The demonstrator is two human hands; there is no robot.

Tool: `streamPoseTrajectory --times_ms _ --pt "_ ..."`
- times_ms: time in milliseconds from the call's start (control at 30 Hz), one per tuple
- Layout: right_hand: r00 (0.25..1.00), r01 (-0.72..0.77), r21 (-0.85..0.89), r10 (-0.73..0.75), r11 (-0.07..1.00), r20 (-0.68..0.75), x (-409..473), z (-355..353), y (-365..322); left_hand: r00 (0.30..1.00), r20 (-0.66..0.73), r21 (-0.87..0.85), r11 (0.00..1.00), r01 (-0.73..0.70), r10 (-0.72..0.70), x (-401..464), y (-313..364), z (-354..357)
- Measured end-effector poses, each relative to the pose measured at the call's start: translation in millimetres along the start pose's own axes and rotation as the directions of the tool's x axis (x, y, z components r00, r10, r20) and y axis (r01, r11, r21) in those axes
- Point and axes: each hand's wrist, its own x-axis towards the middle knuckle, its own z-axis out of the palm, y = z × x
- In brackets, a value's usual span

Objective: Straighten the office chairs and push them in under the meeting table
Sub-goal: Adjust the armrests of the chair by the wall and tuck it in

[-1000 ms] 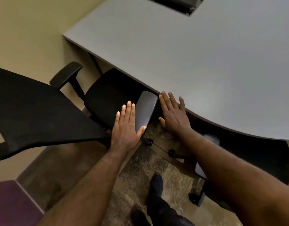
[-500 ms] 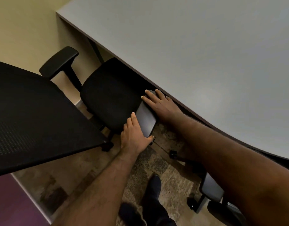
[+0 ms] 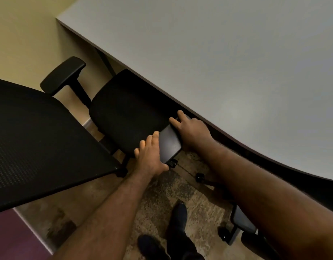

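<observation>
Both hands grasp the armrest (image 3: pixel 169 145): left hand (image 3: pixel 150 158) fingers curl over its near side, right hand (image 3: pixel 190 128) fingers by the tabletop (image 3: pixel 218 62) edge.

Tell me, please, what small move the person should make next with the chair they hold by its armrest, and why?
Probably a short push forward. Both the left hand and the right hand grip the near armrest, which sits right at the table edge. The seat is only partly under the table, and the backrest stands well out, so the chair is not yet pushed in.
</observation>
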Motion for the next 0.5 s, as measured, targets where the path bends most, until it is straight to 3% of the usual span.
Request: streamPoseTrajectory --times_ms 133,500 --pt "0.998 -0.054 0.037 0.055 0.998 -0.022 -8.2 8.1 -1.4 0.999 0.02 0.026 0.998 -0.049 0.049 0.0 -2.0 -3.7" --pt "0.993 -0.077 0.185 0.092 0.98 -0.074 -1.1 8.9 -11.2 0.992 -0.057 -0.06 0.992 0.108 -0.112 -13.2 4.5 8.3"
